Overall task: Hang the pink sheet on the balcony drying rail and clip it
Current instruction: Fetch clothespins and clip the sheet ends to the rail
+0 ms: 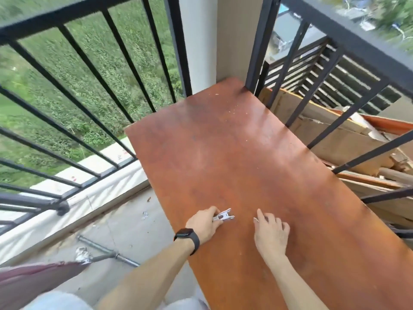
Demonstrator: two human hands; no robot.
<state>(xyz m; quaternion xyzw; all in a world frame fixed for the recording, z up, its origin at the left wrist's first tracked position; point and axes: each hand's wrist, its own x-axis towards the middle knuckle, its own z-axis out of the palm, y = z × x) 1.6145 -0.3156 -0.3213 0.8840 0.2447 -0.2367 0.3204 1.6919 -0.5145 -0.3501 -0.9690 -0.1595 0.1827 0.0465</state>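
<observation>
My left hand (206, 222), with a black watch on the wrist, pinches a metal clip (224, 216) just above the reddish-brown board (234, 153). To the right of the clip, my right hand (271, 231) rests on the board, its fingers loosely curled and holding nothing. The pink sheet (33, 278) hangs at the lower left over a grey drying rail (105, 256). Another metal clip (82, 256) sits on the sheet's end at the rail.
Black balcony railing (89, 70) runs along the left and back, and more railing (335, 63) stands on the right. Scrap wood and cardboard (357, 142) lie beyond the right railing. A grey pipe (125, 258) lies on the concrete floor (125, 220).
</observation>
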